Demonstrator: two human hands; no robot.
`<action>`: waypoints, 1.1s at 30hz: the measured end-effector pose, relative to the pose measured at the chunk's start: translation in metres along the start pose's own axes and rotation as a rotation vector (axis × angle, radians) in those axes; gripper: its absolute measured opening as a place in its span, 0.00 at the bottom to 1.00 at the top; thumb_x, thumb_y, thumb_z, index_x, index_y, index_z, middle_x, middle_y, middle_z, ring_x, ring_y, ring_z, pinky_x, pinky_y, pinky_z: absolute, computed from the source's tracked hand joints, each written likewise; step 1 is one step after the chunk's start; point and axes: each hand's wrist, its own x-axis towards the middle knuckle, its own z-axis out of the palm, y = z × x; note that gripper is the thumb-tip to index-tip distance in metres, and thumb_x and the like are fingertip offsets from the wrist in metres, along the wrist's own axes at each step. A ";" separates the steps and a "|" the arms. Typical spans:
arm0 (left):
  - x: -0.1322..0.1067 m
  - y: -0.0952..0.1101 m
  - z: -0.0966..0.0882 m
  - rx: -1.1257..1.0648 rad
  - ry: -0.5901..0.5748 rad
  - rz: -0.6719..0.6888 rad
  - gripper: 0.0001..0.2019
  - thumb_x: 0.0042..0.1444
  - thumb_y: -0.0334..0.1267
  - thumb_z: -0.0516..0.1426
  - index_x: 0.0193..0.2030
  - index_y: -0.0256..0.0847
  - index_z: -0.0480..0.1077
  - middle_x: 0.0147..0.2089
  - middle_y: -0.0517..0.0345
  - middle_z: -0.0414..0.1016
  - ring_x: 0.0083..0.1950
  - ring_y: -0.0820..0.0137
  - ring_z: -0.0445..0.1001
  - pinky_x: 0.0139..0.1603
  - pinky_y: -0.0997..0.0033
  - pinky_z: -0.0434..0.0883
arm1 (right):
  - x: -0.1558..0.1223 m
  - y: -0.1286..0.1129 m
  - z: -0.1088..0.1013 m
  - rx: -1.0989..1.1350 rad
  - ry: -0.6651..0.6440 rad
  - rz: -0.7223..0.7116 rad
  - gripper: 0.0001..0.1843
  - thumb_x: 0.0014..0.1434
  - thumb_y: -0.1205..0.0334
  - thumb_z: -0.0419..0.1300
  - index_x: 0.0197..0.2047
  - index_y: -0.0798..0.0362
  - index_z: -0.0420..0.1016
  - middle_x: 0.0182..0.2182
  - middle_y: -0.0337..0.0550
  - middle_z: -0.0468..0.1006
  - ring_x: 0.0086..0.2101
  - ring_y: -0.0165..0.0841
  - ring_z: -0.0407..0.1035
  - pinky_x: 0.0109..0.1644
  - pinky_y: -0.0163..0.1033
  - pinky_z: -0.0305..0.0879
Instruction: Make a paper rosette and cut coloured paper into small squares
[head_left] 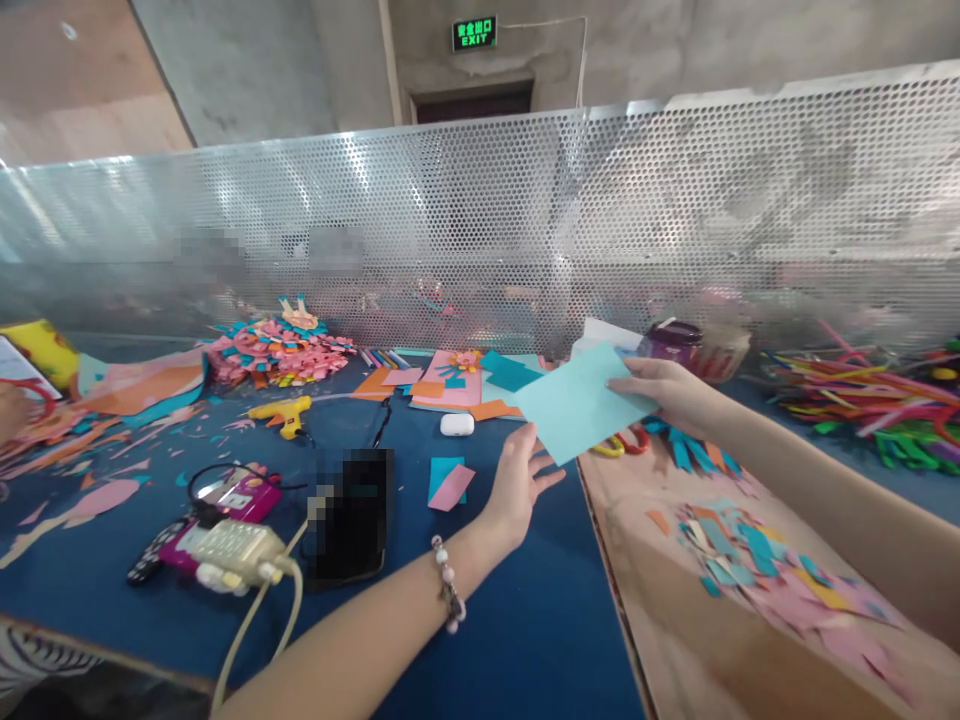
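A light blue sheet of paper [576, 408] hangs in the air over the blue table [525, 620], pinched at its right edge by my right hand [664, 392]. My left hand [517, 480], with a bead bracelet at the wrist, reaches up to the sheet's lower left corner with its fingers spread, and the fingertips are just below or touching that edge. Under the sheet lie scissors with yellow and red handles [622, 443], partly hidden.
A brown board [675, 620] with paper scraps lies at the right. A yellow glue gun [285, 413], a white earbud case [457, 424], a dark phone [356, 515], a pink device with cables [232, 500], paper flowers [281, 350] and colourful strips [862, 400] lie about. Perforated metal screen [480, 220] behind.
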 end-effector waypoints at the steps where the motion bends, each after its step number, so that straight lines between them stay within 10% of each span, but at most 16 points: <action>1: -0.002 0.000 0.001 0.008 -0.062 -0.015 0.20 0.58 0.48 0.54 0.52 0.39 0.63 0.54 0.44 0.71 0.50 0.62 0.74 0.47 0.59 0.73 | -0.011 0.004 -0.002 -0.023 -0.026 0.037 0.17 0.48 0.68 0.67 0.44 0.54 0.76 0.32 0.47 0.81 0.27 0.36 0.76 0.27 0.36 0.75; 10: -0.015 0.000 0.006 0.307 -0.214 -0.054 0.14 0.52 0.38 0.58 0.46 0.38 0.71 0.45 0.49 0.76 0.40 0.63 0.76 0.35 0.63 0.76 | -0.076 0.040 -0.006 0.244 -0.065 0.332 0.32 0.60 0.36 0.45 0.51 0.52 0.72 0.38 0.49 0.81 0.38 0.44 0.77 0.42 0.49 0.73; 22: -0.025 -0.001 0.010 0.589 -0.348 -0.110 0.13 0.55 0.44 0.56 0.41 0.37 0.69 0.33 0.52 0.74 0.31 0.64 0.75 0.34 0.61 0.74 | -0.112 0.072 0.014 0.456 -0.254 0.420 0.30 0.61 0.40 0.50 0.59 0.48 0.67 0.46 0.47 0.79 0.46 0.42 0.74 0.55 0.50 0.65; 33: -0.058 0.000 0.024 1.085 -0.416 0.112 0.18 0.62 0.51 0.48 0.43 0.38 0.67 0.33 0.57 0.71 0.33 0.70 0.67 0.35 0.71 0.64 | -0.136 0.067 0.053 0.429 0.175 0.400 0.25 0.52 0.46 0.64 0.48 0.54 0.73 0.39 0.50 0.80 0.39 0.42 0.76 0.41 0.44 0.73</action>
